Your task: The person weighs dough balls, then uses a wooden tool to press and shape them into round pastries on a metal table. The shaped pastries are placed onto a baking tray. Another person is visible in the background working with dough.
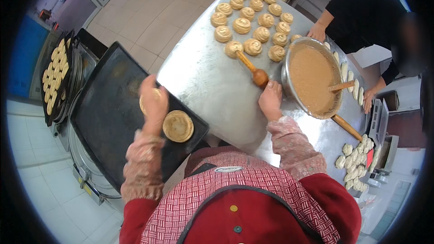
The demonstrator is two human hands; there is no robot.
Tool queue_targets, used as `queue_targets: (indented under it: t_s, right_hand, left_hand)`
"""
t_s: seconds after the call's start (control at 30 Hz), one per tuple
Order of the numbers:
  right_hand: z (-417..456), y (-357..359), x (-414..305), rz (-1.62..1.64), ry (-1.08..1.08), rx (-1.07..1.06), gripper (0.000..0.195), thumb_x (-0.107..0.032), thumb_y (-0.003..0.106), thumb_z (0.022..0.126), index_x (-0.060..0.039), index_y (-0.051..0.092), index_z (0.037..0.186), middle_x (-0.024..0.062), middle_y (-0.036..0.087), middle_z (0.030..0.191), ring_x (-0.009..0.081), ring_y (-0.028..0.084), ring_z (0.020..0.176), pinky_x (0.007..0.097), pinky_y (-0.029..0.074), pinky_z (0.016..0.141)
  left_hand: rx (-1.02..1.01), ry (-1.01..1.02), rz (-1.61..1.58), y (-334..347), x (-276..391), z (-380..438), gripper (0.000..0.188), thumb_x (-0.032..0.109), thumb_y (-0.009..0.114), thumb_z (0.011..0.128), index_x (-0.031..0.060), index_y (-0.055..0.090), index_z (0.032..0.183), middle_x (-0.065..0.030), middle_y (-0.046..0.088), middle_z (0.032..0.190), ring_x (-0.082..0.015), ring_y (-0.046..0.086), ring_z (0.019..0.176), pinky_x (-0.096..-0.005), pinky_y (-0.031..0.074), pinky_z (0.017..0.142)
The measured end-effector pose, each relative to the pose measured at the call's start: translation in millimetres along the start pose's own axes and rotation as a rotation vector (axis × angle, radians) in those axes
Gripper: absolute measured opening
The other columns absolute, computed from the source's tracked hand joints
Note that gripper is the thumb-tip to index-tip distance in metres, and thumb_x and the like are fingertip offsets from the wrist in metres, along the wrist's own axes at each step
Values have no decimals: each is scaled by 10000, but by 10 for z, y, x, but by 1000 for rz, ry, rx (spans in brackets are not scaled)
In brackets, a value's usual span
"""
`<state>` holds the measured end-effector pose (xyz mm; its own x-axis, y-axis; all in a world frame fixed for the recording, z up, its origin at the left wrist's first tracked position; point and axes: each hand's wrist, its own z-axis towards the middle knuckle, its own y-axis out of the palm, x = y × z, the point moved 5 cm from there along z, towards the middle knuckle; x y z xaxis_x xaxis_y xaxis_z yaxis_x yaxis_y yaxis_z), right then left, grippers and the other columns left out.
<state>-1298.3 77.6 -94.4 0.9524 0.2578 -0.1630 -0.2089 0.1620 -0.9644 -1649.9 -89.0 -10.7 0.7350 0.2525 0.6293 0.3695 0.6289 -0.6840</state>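
My left hand (154, 103), slightly blurred, grips a round dough piece (145, 101) over the near right part of a black baking tray (108, 115). Beside it on the tray lies a flattened dough round (178, 126) with a hollowed middle and raised rim. My right hand (271, 99) is closed at the knob end of a wooden pestle-like tool (260, 76) above the metal table. The tool's slim end points away from me, to a coiled dough bun (234, 48). Several more coiled buns (241, 25) stand in loose rows beyond it.
Right of my right hand, a steel bowl (288, 84) holds brown paste (312, 74) and a wooden stick (341, 86). Across the metal table (210, 81), a co-worker's hands (369, 99) rest near pale dough strips (356, 88). Small dough lumps (352, 166) lie right; a loaded tray (56, 74) stands left.
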Motion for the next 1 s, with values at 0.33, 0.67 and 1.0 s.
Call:
queue_targets:
  t_s: [0.33,0.67,1.0]
  right_hand:
    - [-1265,-532,489,659,281,-143,245,-60,556,754,17,545,987,241,563,906,445,541,875,470,446,751]
    - [-2086,-373,1075,1010,524,-344,230,-66,579,755,40,595,958,160,621,766,208,612,718,339,478,661]
    - [-1546,-551,1338,790,134,-361,161,-115,514,820,11,583,893,200,611,762,364,607,689,407,475,627]
  left_hand:
    - [-442,-432,-36,2471,983,939,399,290,718,754,-24,644,989,-204,649,1010,-343,624,959,-406,499,830]
    - [-326,-554,-684,2385,961,344,247,50,679,740,11,519,925,-80,586,835,-146,545,743,-310,477,667]
    - [-620,673,-194,1358,1861,-2080,346,162,644,789,40,586,1107,-169,549,1230,-321,483,1203,-532,217,1092]
